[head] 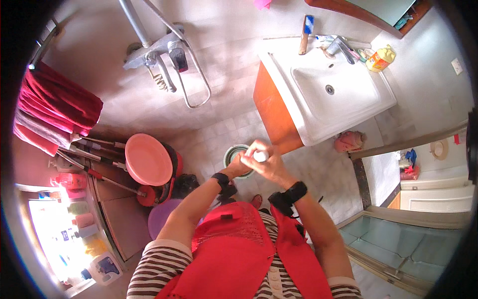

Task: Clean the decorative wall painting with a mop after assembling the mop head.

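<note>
My hands meet in front of me, above a round container with a pale green rim (pixel 228 154) on the floor. My right hand (pixel 270 164) is wrapped around a small white object (pixel 261 155). Only its rounded end shows, so I cannot tell what it is. My left hand (pixel 236 165) is up against my right fingers, partly covered by them. Whether it also grips the white object is hidden. The two hands block the right part of the container.
A white washbasin (pixel 341 108) on an orange cabinet (pixel 276 108) stands ahead right. To the left are a pink basin (pixel 148 159), a purple basin (pixel 162 218) and mop handles (pixel 101 157). Several bottles (pixel 106 267) line the window ledge. A shower mixer (pixel 160 52) is on the wall.
</note>
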`<control>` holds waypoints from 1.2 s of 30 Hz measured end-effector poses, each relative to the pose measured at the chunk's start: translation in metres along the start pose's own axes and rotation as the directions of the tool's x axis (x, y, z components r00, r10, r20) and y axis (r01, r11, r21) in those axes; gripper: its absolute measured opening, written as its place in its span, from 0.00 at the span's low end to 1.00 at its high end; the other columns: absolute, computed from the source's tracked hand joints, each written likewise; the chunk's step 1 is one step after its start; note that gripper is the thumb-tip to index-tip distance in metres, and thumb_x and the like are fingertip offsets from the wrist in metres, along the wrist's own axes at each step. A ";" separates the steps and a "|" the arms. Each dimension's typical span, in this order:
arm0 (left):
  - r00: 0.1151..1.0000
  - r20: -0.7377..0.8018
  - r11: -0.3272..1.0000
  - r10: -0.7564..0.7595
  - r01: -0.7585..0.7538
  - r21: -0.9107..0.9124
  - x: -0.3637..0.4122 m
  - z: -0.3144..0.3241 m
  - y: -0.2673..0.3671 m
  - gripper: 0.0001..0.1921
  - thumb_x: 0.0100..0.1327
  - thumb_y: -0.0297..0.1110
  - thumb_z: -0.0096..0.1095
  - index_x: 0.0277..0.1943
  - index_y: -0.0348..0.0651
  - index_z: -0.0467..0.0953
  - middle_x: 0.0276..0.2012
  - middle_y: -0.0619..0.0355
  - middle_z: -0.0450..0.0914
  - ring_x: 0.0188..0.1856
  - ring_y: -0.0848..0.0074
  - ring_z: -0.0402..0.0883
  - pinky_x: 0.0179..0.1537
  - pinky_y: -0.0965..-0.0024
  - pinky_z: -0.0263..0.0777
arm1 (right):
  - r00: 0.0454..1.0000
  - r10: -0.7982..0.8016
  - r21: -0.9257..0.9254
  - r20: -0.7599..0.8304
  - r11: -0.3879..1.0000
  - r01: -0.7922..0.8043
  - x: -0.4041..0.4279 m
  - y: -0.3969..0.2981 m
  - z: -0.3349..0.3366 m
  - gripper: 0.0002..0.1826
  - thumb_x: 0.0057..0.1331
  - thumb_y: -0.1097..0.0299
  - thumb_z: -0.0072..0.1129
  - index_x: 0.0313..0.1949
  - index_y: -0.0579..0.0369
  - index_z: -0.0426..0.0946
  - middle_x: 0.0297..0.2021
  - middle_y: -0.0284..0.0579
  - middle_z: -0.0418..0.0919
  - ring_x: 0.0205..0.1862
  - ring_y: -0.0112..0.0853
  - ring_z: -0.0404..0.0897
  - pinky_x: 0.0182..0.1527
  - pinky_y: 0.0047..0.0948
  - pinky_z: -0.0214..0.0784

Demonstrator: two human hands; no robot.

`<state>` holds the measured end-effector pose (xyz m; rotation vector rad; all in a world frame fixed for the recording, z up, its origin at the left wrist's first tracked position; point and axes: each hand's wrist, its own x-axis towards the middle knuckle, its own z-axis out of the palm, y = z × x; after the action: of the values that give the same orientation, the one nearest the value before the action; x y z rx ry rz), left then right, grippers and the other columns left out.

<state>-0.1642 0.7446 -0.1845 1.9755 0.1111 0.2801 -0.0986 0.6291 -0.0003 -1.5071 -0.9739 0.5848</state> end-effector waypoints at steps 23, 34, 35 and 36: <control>0.999 -0.009 0.987 0.036 -0.037 -0.156 -0.002 0.017 -0.008 0.11 0.59 0.35 0.63 0.44 0.44 0.75 0.37 0.51 0.82 0.43 0.61 0.83 0.40 0.61 0.75 | 1.000 0.010 0.012 0.029 1.000 -0.010 0.003 -0.016 -0.011 0.11 0.58 0.74 0.66 0.28 0.55 0.69 0.26 0.38 0.74 0.32 0.25 0.74 0.38 0.26 0.66; 0.974 -0.005 0.971 0.225 -0.224 -0.085 0.048 -0.077 0.201 0.12 0.54 0.32 0.68 0.38 0.34 0.77 0.25 0.42 0.79 0.28 0.56 0.81 0.31 0.61 0.73 | 0.981 -0.194 -0.013 -0.012 0.981 0.194 0.042 -0.198 -0.063 0.08 0.59 0.76 0.62 0.29 0.59 0.69 0.28 0.41 0.75 0.32 0.24 0.75 0.37 0.26 0.67; 0.967 0.031 0.965 0.251 -0.248 -0.083 0.048 -0.088 0.236 0.11 0.53 0.29 0.68 0.37 0.33 0.77 0.24 0.41 0.78 0.25 0.56 0.80 0.30 0.62 0.72 | 0.978 -0.207 0.070 0.010 0.976 0.206 0.035 -0.214 -0.067 0.09 0.59 0.76 0.62 0.29 0.58 0.68 0.27 0.41 0.74 0.33 0.25 0.75 0.38 0.27 0.68; 0.966 0.027 0.964 0.257 -0.254 -0.079 0.044 -0.086 0.236 0.11 0.53 0.29 0.68 0.37 0.33 0.77 0.24 0.41 0.78 0.25 0.56 0.80 0.30 0.62 0.72 | 0.976 -0.214 0.093 0.045 0.973 0.209 0.031 -0.216 -0.065 0.09 0.59 0.76 0.62 0.29 0.58 0.68 0.27 0.41 0.74 0.33 0.26 0.75 0.38 0.27 0.68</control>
<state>-0.1546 0.7335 0.0696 1.9191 -0.1779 0.4089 -0.0825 0.6111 0.2259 -1.2953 -1.1215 0.5107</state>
